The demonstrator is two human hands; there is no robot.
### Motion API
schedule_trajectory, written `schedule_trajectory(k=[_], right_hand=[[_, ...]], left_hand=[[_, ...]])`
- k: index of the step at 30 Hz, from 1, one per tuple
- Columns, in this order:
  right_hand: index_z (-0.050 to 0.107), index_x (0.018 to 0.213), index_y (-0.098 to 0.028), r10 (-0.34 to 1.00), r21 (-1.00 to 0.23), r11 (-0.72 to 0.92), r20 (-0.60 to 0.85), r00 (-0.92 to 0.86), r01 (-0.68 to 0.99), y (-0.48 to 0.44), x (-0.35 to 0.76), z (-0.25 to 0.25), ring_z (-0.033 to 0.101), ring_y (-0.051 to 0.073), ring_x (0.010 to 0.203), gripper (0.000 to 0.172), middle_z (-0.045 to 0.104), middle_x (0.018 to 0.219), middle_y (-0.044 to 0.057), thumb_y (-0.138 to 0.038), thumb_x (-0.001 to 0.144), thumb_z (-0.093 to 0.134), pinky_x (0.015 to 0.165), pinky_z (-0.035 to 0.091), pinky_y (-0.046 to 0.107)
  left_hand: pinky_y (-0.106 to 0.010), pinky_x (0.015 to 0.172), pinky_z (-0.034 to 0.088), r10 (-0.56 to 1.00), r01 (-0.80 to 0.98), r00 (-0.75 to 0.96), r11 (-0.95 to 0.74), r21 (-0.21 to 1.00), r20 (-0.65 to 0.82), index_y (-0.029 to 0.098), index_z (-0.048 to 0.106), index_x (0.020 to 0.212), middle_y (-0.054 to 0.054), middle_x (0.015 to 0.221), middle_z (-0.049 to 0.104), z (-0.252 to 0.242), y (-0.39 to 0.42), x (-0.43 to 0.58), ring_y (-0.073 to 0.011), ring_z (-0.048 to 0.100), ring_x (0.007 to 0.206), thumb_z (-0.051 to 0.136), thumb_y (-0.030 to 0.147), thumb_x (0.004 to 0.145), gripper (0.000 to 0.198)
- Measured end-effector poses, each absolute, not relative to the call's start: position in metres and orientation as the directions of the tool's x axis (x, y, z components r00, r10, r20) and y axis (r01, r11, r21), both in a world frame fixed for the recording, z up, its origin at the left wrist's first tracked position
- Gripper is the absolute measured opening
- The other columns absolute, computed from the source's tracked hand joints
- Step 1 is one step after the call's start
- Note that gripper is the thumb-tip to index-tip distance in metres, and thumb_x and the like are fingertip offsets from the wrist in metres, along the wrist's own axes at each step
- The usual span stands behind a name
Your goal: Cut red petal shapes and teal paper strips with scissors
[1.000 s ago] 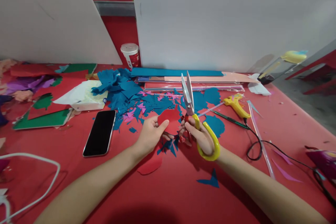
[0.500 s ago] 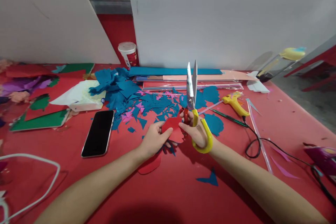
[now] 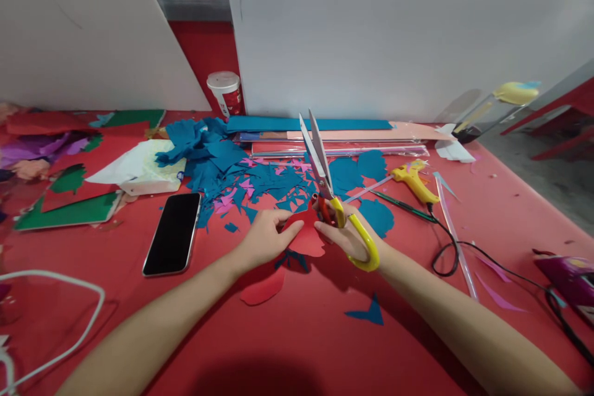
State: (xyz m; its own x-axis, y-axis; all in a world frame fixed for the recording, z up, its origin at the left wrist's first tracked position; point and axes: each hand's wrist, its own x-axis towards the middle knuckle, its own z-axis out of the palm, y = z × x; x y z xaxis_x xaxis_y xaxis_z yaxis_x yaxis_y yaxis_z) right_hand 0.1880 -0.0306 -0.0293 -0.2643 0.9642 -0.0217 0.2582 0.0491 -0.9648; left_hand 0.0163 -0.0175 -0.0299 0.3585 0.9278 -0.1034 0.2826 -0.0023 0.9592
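My left hand point(image 3: 262, 238) pinches a small red paper piece point(image 3: 309, 236) just above the red table point(image 3: 301, 334). My right hand point(image 3: 350, 238) is closed through the yellow handles of a pair of scissors point(image 3: 325, 182), whose steel blades point up and away, slightly apart. The right fingertips also touch the red piece's right edge. Another red cut-out point(image 3: 264, 289) lies on the table under my left wrist, and a blue scrap point(image 3: 369, 312) lies near my right forearm.
A black phone point(image 3: 171, 234) lies left of my hands. Blue and pink paper scraps point(image 3: 241, 176) pile up behind them. A yellow glue gun point(image 3: 413, 180) with a black cord point(image 3: 445, 260) is at right. A paper cup point(image 3: 226, 91) stands by the white wall.
The scissors tilted from nearly upright to leaning left. Both hands with the red piece dropped slightly toward the table.
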Motion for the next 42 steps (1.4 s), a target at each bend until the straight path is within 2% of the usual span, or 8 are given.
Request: schedule_trajectory(k=[5,11,16,20,23,28,37,42], right_hand=[[0.047,0.079,-0.018,0.960,-0.963,-0.014,-0.088,-0.265,0.270,-0.029,0.195,-0.027,0.040,0.008,0.044,0.017,0.045,0.058,-0.004,-0.034,0.075,0.052,0.044,0.035,0.023],[0.047,0.075,-0.018,0.924,-0.954,-0.207,-0.263,-0.278,0.215,-0.033,0.217,-0.028,0.035,0.007,0.044,0.035,0.045,0.063,-0.002,-0.053,0.076,0.046,0.038,0.028,0.020],[0.052,0.081,-0.015,0.905,-0.948,-0.104,-0.216,-0.367,0.301,-0.035,0.232,-0.019,0.041,0.010,0.054,0.046,0.049,0.069,0.003,-0.060,0.072,0.046,0.040,0.030,0.020],[0.057,0.081,-0.016,0.897,-0.907,0.075,-0.121,-0.426,0.415,-0.035,0.238,-0.013,0.047,0.014,0.063,0.041,0.055,0.076,0.006,-0.054,0.077,0.044,0.044,0.036,0.021],[0.058,0.086,-0.018,0.896,-0.895,0.098,-0.111,-0.430,0.436,-0.035,0.241,-0.015,0.050,0.016,0.065,0.036,0.058,0.080,0.007,-0.051,0.079,0.043,0.048,0.040,0.025],[0.058,0.097,-0.020,0.910,-0.900,0.077,-0.112,-0.399,0.428,-0.038,0.240,-0.013,0.055,0.026,0.079,0.042,0.062,0.088,0.010,-0.052,0.072,0.051,0.070,0.044,0.040],[0.060,0.095,-0.028,0.869,-0.921,0.132,-0.071,-0.490,0.368,-0.039,0.235,-0.006,0.056,0.027,0.077,0.024,0.062,0.087,0.009,-0.039,0.076,0.049,0.070,0.044,0.043],[0.056,0.107,-0.027,0.844,-0.923,0.100,-0.119,-0.523,0.371,-0.037,0.241,-0.012,0.056,0.028,0.090,0.033,0.061,0.098,0.010,-0.041,0.078,0.048,0.078,0.043,0.042]], left_hand=[[-0.020,0.044,0.036,0.943,0.254,0.326,-0.025,0.967,-0.061,0.015,0.061,0.055,0.001,0.049,0.054,-0.031,-0.010,0.012,-0.0111,0.048,0.047,0.058,0.031,0.067,0.020],[-0.022,0.050,0.041,0.963,0.182,0.258,0.033,0.983,-0.080,0.015,0.066,0.068,-0.001,0.059,0.062,-0.024,0.001,0.002,-0.0138,0.055,0.055,0.058,0.032,0.069,0.020],[-0.023,0.054,0.045,0.987,0.072,0.150,0.050,0.996,-0.060,0.015,0.066,0.071,-0.001,0.064,0.065,-0.019,0.008,-0.005,-0.0129,0.056,0.056,0.062,0.033,0.067,0.019],[-0.024,0.057,0.048,0.996,-0.044,0.065,0.056,0.997,-0.053,0.015,0.066,0.073,-0.002,0.066,0.066,-0.019,0.009,-0.006,-0.0133,0.059,0.059,0.064,0.037,0.065,0.023],[-0.024,0.060,0.049,0.998,-0.093,0.039,0.049,0.995,-0.045,0.015,0.067,0.078,-0.003,0.071,0.067,-0.016,0.009,-0.006,-0.0140,0.061,0.063,0.064,0.037,0.066,0.025],[-0.023,0.061,0.049,1.000,-0.020,0.000,0.004,1.000,-0.004,0.014,0.067,0.078,-0.003,0.075,0.068,-0.011,0.008,-0.008,-0.0141,0.061,0.066,0.063,0.035,0.067,0.023],[-0.022,0.054,0.046,0.999,0.110,0.013,-0.049,0.993,0.048,0.014,0.064,0.069,-0.001,0.063,0.064,-0.008,0.008,-0.012,-0.0130,0.057,0.057,0.059,0.034,0.070,0.021],[-0.020,0.050,0.043,0.997,0.209,0.026,-0.080,0.975,0.076,0.014,0.063,0.067,-0.001,0.061,0.062,-0.006,0.007,-0.012,-0.0122,0.055,0.055,0.057,0.032,0.071,0.020]])
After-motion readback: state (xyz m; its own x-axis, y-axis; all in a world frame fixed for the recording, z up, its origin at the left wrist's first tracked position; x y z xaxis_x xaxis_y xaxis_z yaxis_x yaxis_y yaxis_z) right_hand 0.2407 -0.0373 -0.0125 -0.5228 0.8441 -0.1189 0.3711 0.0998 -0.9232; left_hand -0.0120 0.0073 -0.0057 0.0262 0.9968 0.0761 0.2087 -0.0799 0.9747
